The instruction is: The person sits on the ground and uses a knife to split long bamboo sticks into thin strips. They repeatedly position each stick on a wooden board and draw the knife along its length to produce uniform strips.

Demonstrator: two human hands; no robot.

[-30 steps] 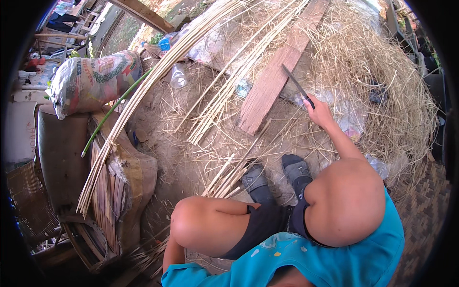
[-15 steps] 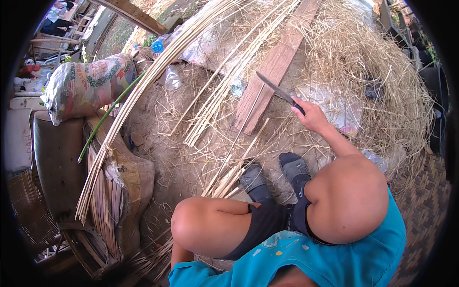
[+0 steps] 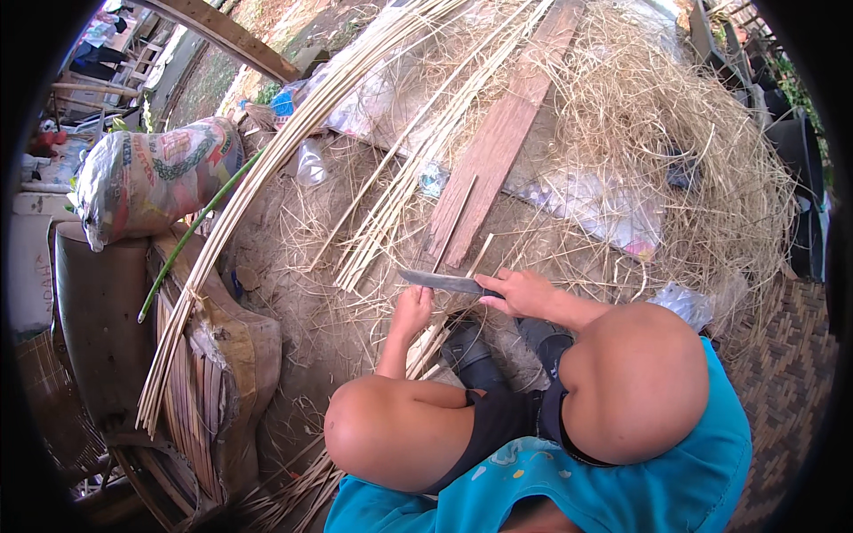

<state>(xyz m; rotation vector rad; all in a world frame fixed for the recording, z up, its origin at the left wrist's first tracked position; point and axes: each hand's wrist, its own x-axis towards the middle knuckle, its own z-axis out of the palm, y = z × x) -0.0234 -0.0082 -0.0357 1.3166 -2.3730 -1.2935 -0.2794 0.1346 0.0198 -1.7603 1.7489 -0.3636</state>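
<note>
Right hand (image 3: 518,293) wrapped round knife (image 3: 449,283) handle. Left hand (image 3: 412,311) closed on thin strip (image 3: 456,222); strip's far end over plank (image 3: 493,147). Blade crosses strip just beyond left fingers.

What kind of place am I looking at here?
Probably a makeshift, earth-floored workspace, perhaps in a yard: a heap of straw-coloured shavings lies on the right, long pale strips stretch across the left, and the right hand holds a knife.

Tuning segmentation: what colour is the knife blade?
The knife blade is dark grey, seen best in the head view.
</note>
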